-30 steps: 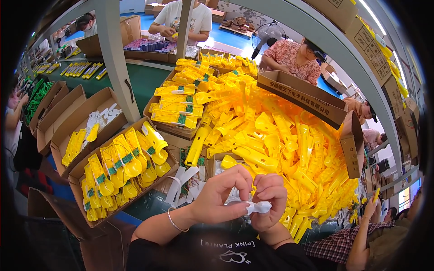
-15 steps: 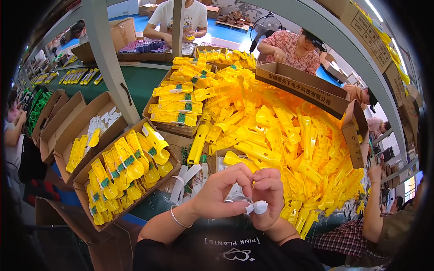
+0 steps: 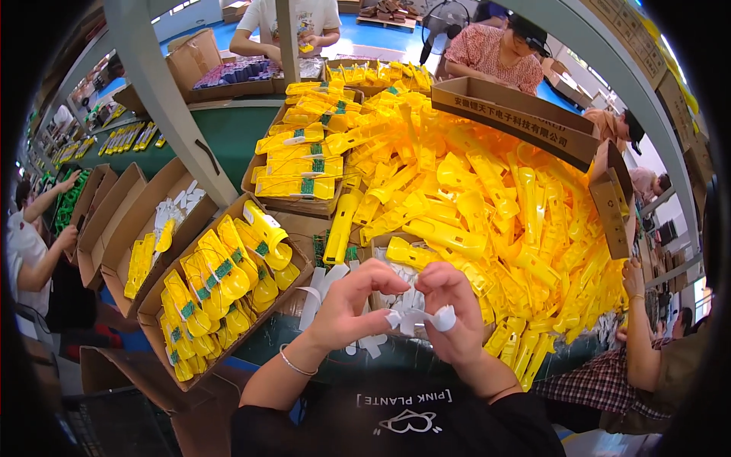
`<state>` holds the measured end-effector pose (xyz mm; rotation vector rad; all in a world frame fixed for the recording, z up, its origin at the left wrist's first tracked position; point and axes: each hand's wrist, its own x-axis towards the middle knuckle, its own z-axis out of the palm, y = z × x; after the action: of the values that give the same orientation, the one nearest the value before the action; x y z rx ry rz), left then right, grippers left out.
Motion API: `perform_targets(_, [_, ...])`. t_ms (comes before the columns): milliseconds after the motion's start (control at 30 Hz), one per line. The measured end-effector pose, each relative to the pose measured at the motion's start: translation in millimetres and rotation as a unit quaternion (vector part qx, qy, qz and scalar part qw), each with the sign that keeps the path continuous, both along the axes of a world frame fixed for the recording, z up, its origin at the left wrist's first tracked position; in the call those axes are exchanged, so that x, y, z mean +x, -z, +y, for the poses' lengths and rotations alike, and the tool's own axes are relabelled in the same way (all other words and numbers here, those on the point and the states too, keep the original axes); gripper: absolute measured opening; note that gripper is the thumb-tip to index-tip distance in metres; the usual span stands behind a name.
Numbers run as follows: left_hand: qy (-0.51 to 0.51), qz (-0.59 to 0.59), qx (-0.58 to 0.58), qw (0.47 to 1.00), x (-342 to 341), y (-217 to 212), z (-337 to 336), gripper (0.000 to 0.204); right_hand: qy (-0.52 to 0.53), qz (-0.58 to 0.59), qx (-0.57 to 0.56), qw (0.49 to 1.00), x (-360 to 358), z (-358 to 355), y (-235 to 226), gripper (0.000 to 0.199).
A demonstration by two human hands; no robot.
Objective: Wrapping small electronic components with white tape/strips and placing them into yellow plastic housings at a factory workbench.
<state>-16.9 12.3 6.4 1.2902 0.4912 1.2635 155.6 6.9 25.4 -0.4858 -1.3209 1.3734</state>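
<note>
My left hand point(image 3: 352, 306) and my right hand point(image 3: 457, 311) face each other in front of my chest. A thin white curled strip point(image 3: 413, 315) spans the gap between them. Its left end is pinched by my left thumb, and its rolled right end sits against my right thumb and fingers. Whether it is one piece or two, I cannot tell. Just beyond my hands lies a small carton of white pieces point(image 3: 402, 274), partly hidden by my fingers. More white strips point(image 3: 311, 303) rest on the green table, left of my left hand.
A big heap of yellow plastic shells point(image 3: 487, 221) covers the table ahead and right. Cartons of yellow shells with green circuit boards stand at left point(image 3: 221, 282) and far left-centre point(image 3: 301, 179). A grey post point(image 3: 171, 107) rises at left. Co-workers sit across and beside me.
My hands have moved apart and slightly up, and the white strip now shows stretched between them. The view has shifted a little. A co-worker at left has reached toward the green parts.
</note>
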Motion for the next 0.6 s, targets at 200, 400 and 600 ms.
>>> perform_targets(200, [-0.023,0.062,0.032,0.997,10.6,-14.9,-11.5,0.033,-0.058,0.063,-0.147,0.985,0.0,-4.4,-6.1,0.049])
perform_targets(400, [-0.025,0.023,0.023,0.999,23.6,-9.0,-19.9,0.015,-0.117,0.073,-0.199,0.970,7.3,-7.4,-2.2,0.055])
perform_targets(600, [-0.002,0.065,0.013,0.998,20.0,-14.4,-12.5,0.010,-0.121,0.076,-0.218,0.965,5.3,-6.0,-5.9,0.056])
